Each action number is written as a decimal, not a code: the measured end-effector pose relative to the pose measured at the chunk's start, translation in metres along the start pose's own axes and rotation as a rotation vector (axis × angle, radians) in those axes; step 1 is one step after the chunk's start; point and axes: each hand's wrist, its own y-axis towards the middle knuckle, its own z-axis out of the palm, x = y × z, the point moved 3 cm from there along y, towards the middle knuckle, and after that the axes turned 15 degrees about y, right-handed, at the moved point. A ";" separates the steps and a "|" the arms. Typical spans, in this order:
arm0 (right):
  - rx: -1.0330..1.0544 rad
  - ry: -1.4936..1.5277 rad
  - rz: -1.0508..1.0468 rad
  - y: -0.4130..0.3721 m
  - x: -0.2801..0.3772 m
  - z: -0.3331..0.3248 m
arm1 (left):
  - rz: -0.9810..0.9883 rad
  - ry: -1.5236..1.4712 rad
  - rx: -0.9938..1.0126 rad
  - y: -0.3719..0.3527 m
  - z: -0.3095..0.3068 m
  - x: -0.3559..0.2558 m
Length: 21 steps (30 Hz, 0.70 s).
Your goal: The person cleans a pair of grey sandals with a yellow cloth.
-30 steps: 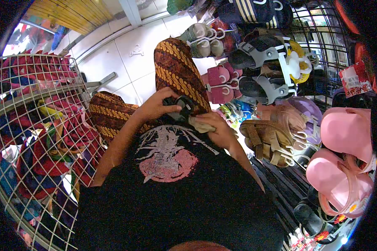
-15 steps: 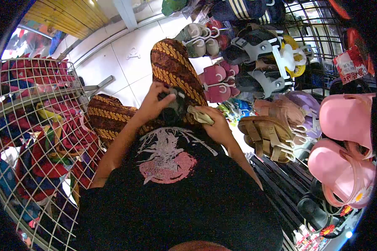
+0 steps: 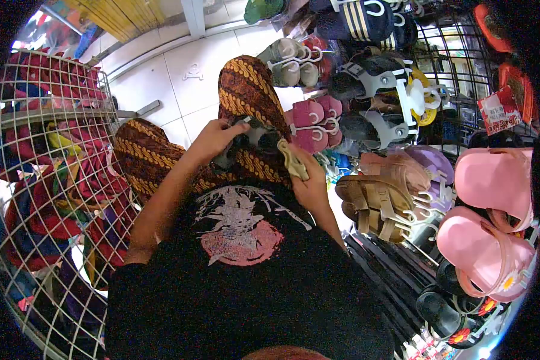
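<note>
Head view: left grip (image 3: 215,139) holds dark item (image 3: 257,135), right grip (image 3: 311,185) cloth (image 3: 291,161), between wire cage (image 3: 54,115) and sandals (image 3: 471,243).

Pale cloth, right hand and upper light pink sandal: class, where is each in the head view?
Pale cloth (image 3: 293,161): head view, on its folded middle.
Right hand (image 3: 311,185): head view, on its back.
Upper light pink sandal (image 3: 485,172): head view, on its smooth footbed.

The dark item (image 3: 259,137), partly grey, is held by the left hand (image 3: 215,141) over the lap (image 3: 258,165); its exact shape is unclear. The beige cloth (image 3: 291,159) is crumpled in the right hand (image 3: 313,185).
</note>
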 end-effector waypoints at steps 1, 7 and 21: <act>0.048 -0.018 -0.039 0.004 0.007 0.002 | 0.045 0.065 0.014 -0.003 0.000 -0.003; 0.098 -0.218 -0.177 0.009 0.016 0.011 | -0.037 -0.047 -0.052 -0.012 0.007 -0.004; 0.273 0.156 0.311 0.006 0.018 0.004 | 0.318 0.277 -0.529 -0.021 0.018 0.007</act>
